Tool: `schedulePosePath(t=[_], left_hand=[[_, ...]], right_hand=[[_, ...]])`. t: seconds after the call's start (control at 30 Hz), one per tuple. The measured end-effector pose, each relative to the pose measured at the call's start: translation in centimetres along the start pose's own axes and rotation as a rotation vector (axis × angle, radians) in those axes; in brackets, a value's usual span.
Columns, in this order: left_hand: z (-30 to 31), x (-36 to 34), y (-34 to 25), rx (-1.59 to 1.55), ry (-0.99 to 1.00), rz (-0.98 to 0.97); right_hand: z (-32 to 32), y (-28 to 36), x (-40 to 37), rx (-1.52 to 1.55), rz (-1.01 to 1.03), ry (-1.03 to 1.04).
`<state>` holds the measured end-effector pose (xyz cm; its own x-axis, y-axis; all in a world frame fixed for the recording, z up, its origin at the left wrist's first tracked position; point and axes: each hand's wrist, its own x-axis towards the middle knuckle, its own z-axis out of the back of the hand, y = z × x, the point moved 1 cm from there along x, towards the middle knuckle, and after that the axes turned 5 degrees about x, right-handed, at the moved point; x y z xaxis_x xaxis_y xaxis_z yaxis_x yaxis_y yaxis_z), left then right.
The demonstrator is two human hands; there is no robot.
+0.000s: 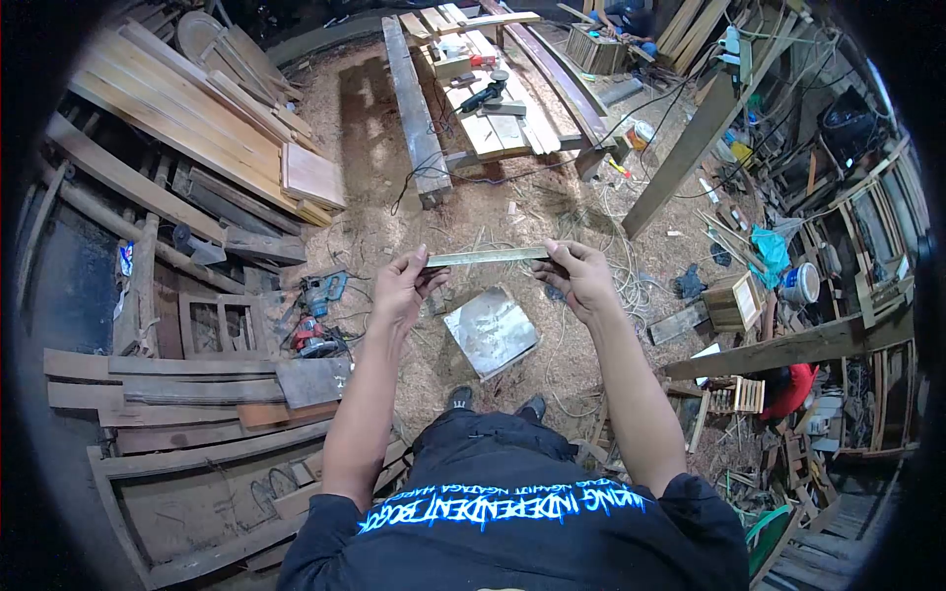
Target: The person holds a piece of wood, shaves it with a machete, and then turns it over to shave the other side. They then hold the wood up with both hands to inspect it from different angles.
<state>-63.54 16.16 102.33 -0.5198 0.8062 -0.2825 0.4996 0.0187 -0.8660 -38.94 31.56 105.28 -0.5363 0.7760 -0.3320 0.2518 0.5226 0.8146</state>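
A thin, pale greenish flat strip [488,257], like a ruler, is stretched level between my two hands; its markings are too small to read. My left hand [402,284] pinches one end between thumb and fingers. At the other end, my right hand [581,276] grips it the same way. Below the strip, nearer to my feet, a square box-like block [491,332] with a worn grey-white top stands on the floor.
Ahead, a workbench [503,143] carries boards and an angle grinder [485,94]. Power tools [317,310] lie at left, near stacked planks [187,108]. A slanted post [690,143], cords and a small wooden box [734,301] are at right. Another person [631,25] sits at the back.
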Motion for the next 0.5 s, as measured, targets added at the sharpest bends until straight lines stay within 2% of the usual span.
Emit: schedulePosePath(t=[0.17,0.27,0.5], left_hand=[[1.0,0.4,0.2,-0.108,0.072,-0.046],[0.9,0.1,-0.2,-0.056,0.077,-0.072],[-0.1,0.3,-0.3,-0.154,0.046,0.029]], right_hand=[[1.0,-1.0,0.0,0.137,-0.048,0.127],[0.2,-0.7,-0.7,0.129,-0.015,0.073],[-0.1,-1.1,0.5,0.210,0.054,0.046]])
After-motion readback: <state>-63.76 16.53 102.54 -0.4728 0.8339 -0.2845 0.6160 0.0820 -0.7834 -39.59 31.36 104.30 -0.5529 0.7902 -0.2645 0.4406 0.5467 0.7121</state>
